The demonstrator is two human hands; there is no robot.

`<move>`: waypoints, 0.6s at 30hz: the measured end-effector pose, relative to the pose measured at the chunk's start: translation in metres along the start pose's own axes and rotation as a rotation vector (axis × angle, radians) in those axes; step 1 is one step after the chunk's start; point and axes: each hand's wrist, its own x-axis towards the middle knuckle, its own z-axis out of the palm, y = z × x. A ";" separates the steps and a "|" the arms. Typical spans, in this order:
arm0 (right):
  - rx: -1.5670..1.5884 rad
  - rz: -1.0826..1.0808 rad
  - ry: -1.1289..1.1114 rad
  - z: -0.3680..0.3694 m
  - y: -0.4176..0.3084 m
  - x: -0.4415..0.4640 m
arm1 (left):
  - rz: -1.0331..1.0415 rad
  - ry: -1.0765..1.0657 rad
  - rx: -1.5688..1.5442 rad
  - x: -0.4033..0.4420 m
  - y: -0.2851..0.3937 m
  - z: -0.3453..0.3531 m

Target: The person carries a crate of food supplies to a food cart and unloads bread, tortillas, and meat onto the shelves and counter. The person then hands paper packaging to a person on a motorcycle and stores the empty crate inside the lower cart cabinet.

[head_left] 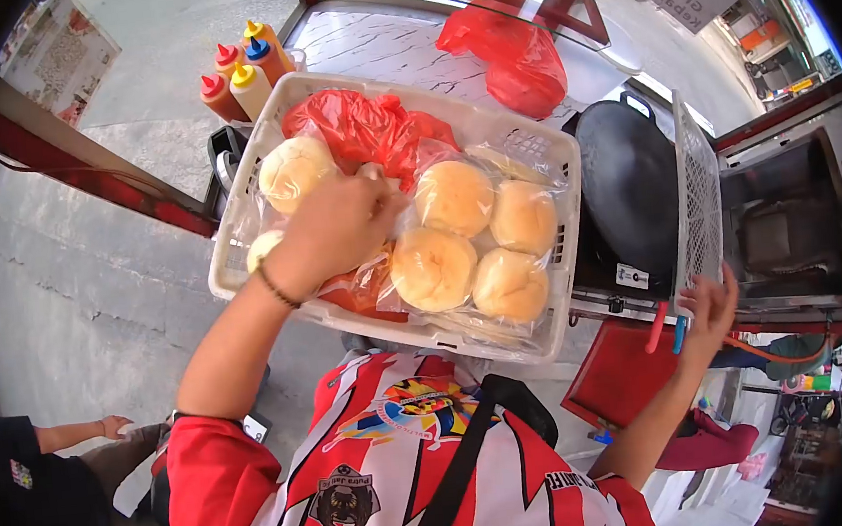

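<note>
A white plastic basket in front of me holds several round buns in clear plastic. My left hand is over the basket's middle, its fingers curled together on what looks like the clear plastic bag by the buns; the fingertips are partly hidden. Beyond that hand lies a crumpled red plastic bag, and a paler bun sits to its left. Out to the right, my right hand has its fingers bent and apart beside a wire mesh rack, close to a pink handle and a blue handle.
Several sauce bottles stand behind the basket's left corner. Another red bag rests on the white marbled counter. A black round pan is right of the basket. Another person is at lower left.
</note>
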 end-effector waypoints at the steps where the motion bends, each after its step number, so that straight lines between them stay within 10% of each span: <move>1: 0.049 -0.052 -0.110 0.024 -0.014 -0.006 | -0.019 -0.067 0.130 0.013 0.004 0.016; 9: 0.079 -0.365 -0.553 0.111 -0.036 -0.055 | 0.095 0.059 -0.171 0.022 0.013 0.053; 15: 0.190 -0.703 -0.514 0.120 -0.010 -0.066 | -0.494 -0.093 -1.212 0.007 0.070 0.058; 18: 0.308 -0.719 -0.473 0.115 0.008 -0.065 | -0.473 -0.068 -0.960 0.010 0.059 0.067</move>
